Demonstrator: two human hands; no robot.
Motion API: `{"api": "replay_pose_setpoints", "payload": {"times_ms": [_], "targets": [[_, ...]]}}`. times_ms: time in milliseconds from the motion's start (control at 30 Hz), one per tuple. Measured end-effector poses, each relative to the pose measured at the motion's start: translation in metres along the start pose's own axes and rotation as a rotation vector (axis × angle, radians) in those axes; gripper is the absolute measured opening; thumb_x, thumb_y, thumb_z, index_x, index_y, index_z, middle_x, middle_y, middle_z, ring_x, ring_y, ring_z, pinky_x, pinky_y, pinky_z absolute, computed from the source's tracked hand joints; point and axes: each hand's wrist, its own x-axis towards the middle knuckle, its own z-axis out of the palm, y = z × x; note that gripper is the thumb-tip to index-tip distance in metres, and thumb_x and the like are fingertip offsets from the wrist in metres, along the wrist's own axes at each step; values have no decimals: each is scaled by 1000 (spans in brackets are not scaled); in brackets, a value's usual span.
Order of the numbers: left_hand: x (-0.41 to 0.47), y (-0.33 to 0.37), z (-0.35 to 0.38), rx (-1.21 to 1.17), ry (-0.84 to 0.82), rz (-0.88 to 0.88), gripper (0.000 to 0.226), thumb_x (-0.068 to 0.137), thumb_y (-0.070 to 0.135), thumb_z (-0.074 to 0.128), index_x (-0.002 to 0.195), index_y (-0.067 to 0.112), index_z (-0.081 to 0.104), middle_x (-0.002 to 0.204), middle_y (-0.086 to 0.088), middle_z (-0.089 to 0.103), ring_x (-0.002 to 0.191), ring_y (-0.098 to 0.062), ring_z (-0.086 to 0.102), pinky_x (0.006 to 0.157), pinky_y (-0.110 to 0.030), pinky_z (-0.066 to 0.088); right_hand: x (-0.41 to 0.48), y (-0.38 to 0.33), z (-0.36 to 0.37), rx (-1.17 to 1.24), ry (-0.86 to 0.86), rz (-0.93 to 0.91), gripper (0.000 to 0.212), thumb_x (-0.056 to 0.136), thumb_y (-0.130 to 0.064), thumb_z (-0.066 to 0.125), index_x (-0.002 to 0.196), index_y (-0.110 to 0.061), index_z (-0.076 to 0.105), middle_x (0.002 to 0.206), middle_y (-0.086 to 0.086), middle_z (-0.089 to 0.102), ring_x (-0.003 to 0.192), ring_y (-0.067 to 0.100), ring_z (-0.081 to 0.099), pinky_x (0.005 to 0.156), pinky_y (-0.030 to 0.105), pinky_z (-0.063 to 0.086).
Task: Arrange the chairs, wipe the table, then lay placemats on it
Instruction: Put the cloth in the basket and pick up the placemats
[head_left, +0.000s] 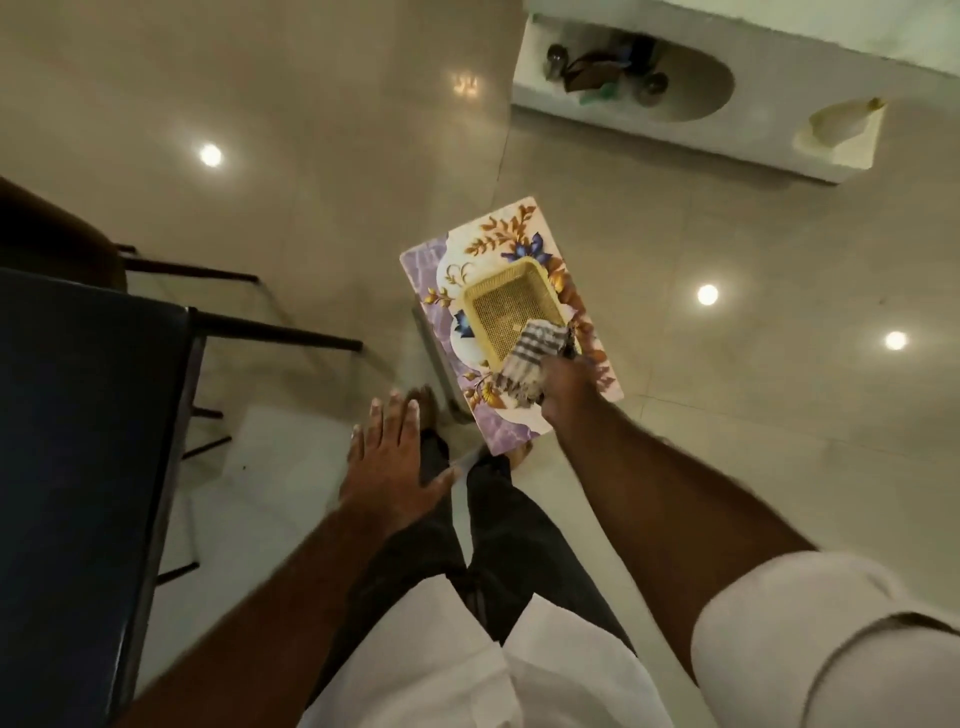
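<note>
My right hand grips the striped cloth at the yellow basket; my left hand hangs spread, empty. Snagging the rim could tip it off the floral stool.

Loose white shirt near, right sleeve rolled above the elbow, both forearms bare, dark trousers, bare feet beyond
</note>
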Motion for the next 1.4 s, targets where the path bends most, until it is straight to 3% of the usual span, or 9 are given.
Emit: {"api": "replay_pose_setpoints", "payload": {"times_ms": [200,300,600,800,967,1033,1133,1200,1400], "targets": [[13,-12,32,-60,-93,-76,121,94,91,41,173,20,-15,180,-9,-28,167,-35,-22,135,-58,-2,58,1,27,-16,-56,139,13,107,-20,65,117,-12,70,128,15,73,104,34,73,85,49,64],[22,-10,38,-75,-131,-94,121,94,90,45,175,20,-12,181,-9,-25,168,-35,-19,137,-59,1,49,2,16,-133,-35,30,35,106,-14,58,139,-5,65,134,17,71,117,38,73,93,47,64],[89,25,41,-318,-120,-168,112,99,76,58,176,16,3,185,-11,2,170,-35,6,135,-55,16,66,-3,-21,-624,356,-222,43,100,-22,72,140,-18,56,145,14,55,130,38,61,106,45,54],[140,49,87,-1049,-215,-717,121,70,84,77,165,21,39,160,-11,55,136,-34,59,117,-54,51,95,-18,-30,-731,240,-278,45,100,-26,74,142,-18,60,142,10,65,129,31,65,91,29,46],[148,73,107,-1352,-279,-864,52,102,48,76,136,13,58,116,-5,61,105,-21,61,105,-40,55,102,-11,-30,-852,129,-392,47,102,-30,74,146,-17,63,142,5,71,128,27,67,94,27,44],[149,74,117,-1402,-351,-851,52,99,50,78,134,13,64,99,1,61,87,-14,59,92,-33,53,108,-2,-32,-883,119,-394,44,103,-30,71,144,-17,65,141,6,72,127,29,68,99,32,50],[149,77,128,-1481,-340,-884,61,94,50,83,141,15,64,128,0,70,118,-19,67,112,-43,51,109,7,-32,-806,104,-382,49,98,-35,69,146,-22,66,138,3,74,117,30,75,103,45,63],[150,82,126,-1481,-294,-885,55,96,43,84,136,12,65,133,-3,71,123,-22,69,114,-45,54,117,14,-32,-715,98,-346,49,98,-31,66,147,-25,66,133,2,75,97,26,81,80,48,71],[142,89,114,-1585,-204,-708,7,107,24,73,113,20,70,114,-3,72,100,-22,73,80,-43,68,125,20,-35,-657,133,-323,45,87,-29,58,126,-22,79,115,2,80,101,29,77,88,48,68]]}}
